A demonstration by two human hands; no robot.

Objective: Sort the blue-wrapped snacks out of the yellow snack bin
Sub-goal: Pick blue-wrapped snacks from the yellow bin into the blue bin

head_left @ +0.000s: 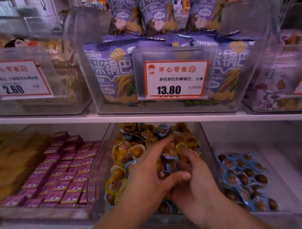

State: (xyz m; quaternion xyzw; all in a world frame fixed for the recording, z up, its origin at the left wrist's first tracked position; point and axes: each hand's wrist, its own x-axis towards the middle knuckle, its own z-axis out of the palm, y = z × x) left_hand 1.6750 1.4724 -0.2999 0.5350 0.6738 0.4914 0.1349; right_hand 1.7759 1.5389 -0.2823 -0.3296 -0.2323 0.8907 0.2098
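Both hands in yellow snack bin [204, 138], lower shelf, centre. Left hand [147, 173]: index finger stretched toward pile, thumb laid across right hand; grasp unclear, cannot tell. Right hand [193, 177]: fingers curled round clutch of blue-wrapped snacks [167, 158]. More blue ones deeper among yellow-wrapped snacks [117, 186]. Sorted blue pile [244, 179] in bin just right. Pink boxes [59, 173] left. Purple crisp bags [112, 75] and price tag [175, 78] on shelf above. Risk: overfull right hand sheds pieces back on transfer; similar wrappers, yellow may ride along.
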